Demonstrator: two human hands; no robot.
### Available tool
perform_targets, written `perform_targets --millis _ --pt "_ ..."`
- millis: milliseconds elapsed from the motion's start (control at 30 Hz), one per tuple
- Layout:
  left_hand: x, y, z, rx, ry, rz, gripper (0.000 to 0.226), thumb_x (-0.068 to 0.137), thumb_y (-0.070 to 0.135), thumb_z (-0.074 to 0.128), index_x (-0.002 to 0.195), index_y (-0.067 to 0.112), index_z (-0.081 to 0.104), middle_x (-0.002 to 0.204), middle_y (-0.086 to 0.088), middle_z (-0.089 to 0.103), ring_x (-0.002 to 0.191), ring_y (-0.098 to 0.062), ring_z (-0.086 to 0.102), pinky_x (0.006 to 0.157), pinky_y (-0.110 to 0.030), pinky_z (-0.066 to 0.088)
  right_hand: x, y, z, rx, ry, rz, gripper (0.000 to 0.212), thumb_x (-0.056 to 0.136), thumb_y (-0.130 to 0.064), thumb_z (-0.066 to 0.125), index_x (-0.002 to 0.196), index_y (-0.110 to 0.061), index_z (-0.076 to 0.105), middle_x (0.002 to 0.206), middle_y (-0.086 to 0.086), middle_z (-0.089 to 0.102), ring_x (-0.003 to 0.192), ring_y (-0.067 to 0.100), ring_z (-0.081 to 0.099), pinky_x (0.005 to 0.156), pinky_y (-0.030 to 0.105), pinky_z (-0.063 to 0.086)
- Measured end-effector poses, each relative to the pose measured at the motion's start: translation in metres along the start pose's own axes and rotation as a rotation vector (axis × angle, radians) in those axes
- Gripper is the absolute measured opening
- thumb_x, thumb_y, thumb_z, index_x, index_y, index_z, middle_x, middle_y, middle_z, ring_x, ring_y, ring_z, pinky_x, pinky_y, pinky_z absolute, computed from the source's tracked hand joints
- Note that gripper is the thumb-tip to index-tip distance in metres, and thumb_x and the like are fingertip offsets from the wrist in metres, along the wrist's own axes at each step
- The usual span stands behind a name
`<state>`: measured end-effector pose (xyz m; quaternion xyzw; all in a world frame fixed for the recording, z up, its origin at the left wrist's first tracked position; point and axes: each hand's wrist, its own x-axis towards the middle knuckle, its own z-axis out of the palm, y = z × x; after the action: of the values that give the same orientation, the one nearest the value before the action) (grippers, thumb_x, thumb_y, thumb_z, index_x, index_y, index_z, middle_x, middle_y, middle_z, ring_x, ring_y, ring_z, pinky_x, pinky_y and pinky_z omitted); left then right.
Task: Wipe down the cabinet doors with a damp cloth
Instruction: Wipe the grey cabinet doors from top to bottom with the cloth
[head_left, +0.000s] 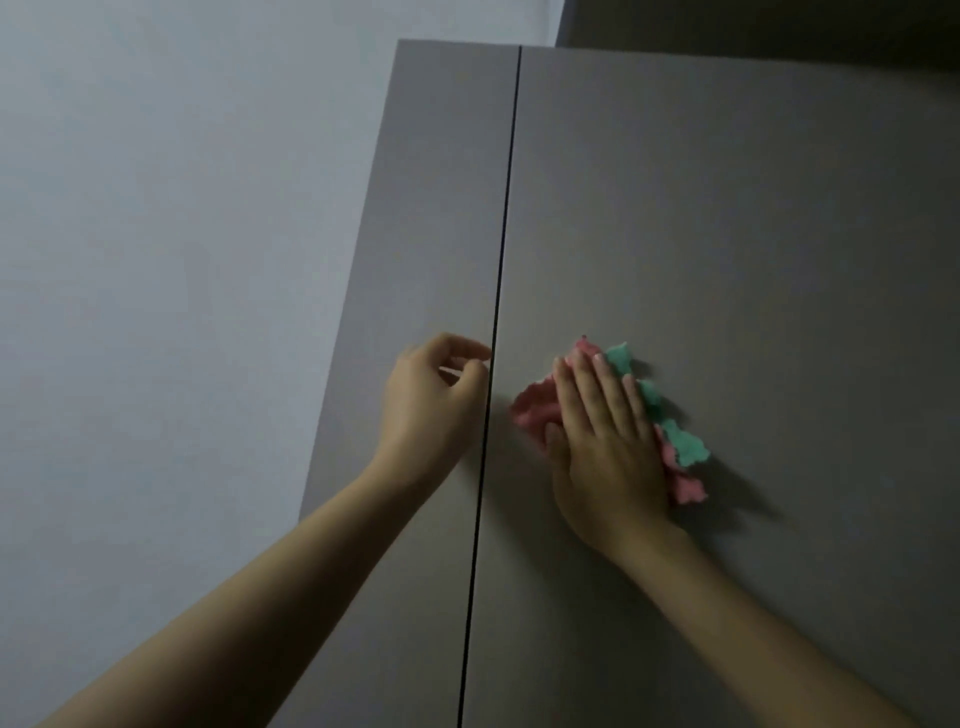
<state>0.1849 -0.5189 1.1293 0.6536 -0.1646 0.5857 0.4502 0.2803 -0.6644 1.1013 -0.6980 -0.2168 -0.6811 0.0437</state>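
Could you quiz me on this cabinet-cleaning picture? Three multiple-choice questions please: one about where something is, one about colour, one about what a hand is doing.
1. Where is the cloth?
A. on the wall
B. on the right door, just right of the dark gap
C. on the narrow left door

2. What colours is the cloth?
A. pink and green
B. blue and white
C. all yellow

3. How does the right hand lie?
A. fist held away from the door
B. fingers straight, pressing the cloth flat
C. pinching one corner

Answers: 1 B, it lies right of the gap. 2 A, pink shows at the left and bottom, green at the right. 3 B, the fingers are stretched out over the cloth.
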Motion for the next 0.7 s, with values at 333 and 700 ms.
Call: perform_targets --millis 333,700 --pt "0.082 -0.003 -0.024 0.447 0.203 -0.036 0.04 0.098 0.036 0.041 0.135 0.023 0.046 0.141 -0.008 0.034 0.133 -0.026 0.024 0.11 -0.039 0.013 0.161 0.016 -0.016 -0.061 -0.074 0.019 0.066 0.092 -0.048 0.003 0.153 -0.022 -0.001 0.161 0.003 -0.003 0.148 0.018 -0.006 0.115 0.031 -0.015" --pt "0.164 -0.011 -0.036 0.432 0.1 -0.091 0.077 0.091 0.063 0.043 0.15 0.022 0.015 0.144 -0.014 0.043 0.126 -0.036 0.046 0.101 -0.042 0.038 0.219 0.038 -0.025 -0.104 -0.094 -0.086 0.058 0.098 -0.052 0.002 0.151 -0.031 -0.007 0.16 0.001 -0.012 0.147 0.016 -0.012 0.116 0.033 -0.013"
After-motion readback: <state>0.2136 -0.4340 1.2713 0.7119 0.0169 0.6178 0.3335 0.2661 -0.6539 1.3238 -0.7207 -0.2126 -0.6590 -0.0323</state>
